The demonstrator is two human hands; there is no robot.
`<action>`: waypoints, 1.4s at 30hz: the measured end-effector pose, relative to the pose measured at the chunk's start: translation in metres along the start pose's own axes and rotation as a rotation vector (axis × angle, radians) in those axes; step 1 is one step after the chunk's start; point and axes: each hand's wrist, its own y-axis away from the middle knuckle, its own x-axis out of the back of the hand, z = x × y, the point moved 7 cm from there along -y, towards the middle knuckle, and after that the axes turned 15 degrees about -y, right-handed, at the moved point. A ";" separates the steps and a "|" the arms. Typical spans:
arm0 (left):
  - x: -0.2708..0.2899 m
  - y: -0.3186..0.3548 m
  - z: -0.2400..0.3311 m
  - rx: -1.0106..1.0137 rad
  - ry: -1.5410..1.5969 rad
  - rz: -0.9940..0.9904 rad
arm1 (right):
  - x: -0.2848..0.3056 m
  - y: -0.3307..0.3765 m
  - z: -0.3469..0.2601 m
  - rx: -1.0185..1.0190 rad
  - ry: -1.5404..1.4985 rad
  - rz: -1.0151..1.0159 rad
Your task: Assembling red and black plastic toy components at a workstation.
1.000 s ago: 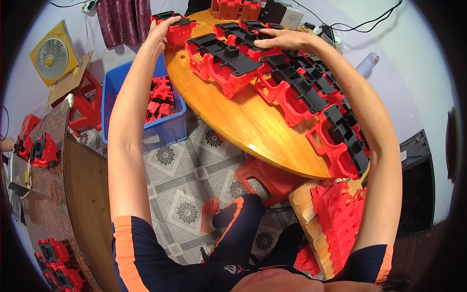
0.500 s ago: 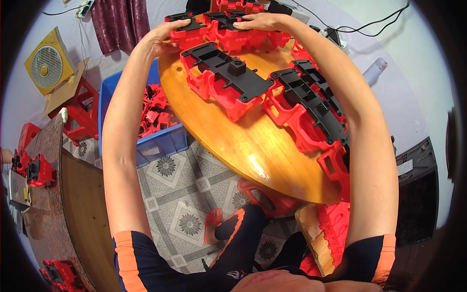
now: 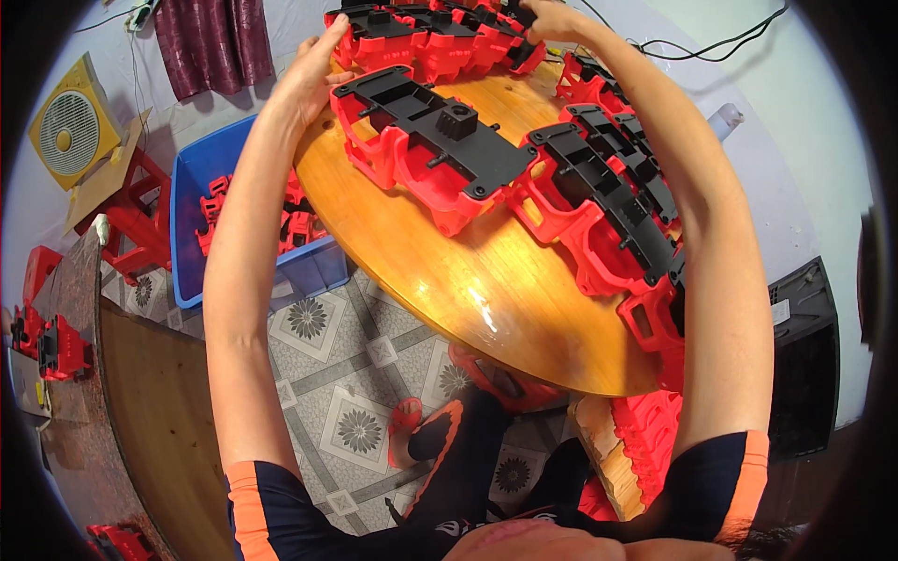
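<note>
Across the far side of a round wooden table (image 3: 440,271) stands a row of red plastic housings with black top plates (image 3: 449,54). My left hand (image 3: 313,79) lies against the left end of this row, its fingers apart. At the row's far right end, my right hand (image 3: 557,22) has its fingers bent around the edge of a black-topped housing (image 3: 519,42); the picture's upper edge crops part of it. Nearer to me, a single housing with a black plate (image 3: 435,140) sits apart from the row. More housings (image 3: 599,196) line the right side beside my right forearm.
A blue bin (image 3: 313,271) holding loose red parts stands left of the table. Further left are a yellow fan (image 3: 75,126), a red stool (image 3: 140,215) and a second table (image 3: 75,458) carrying housings. Red parts (image 3: 645,439) lie by a wooden board (image 3: 603,449) below the right edge.
My right hand has slid right, from the top of the far row to its right end. My left hand has shifted from a housing's top to the row's left end.
</note>
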 end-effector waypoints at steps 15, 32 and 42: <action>-0.022 0.018 0.007 -0.180 0.008 -0.023 | -0.002 -0.015 0.137 -0.209 -0.129 -0.090; -0.004 0.003 0.007 -0.276 0.054 0.114 | 0.060 0.016 0.119 -0.302 0.158 -0.057; -0.058 0.247 0.069 -0.860 -0.913 0.252 | 0.053 0.192 0.092 -0.631 -0.247 -0.174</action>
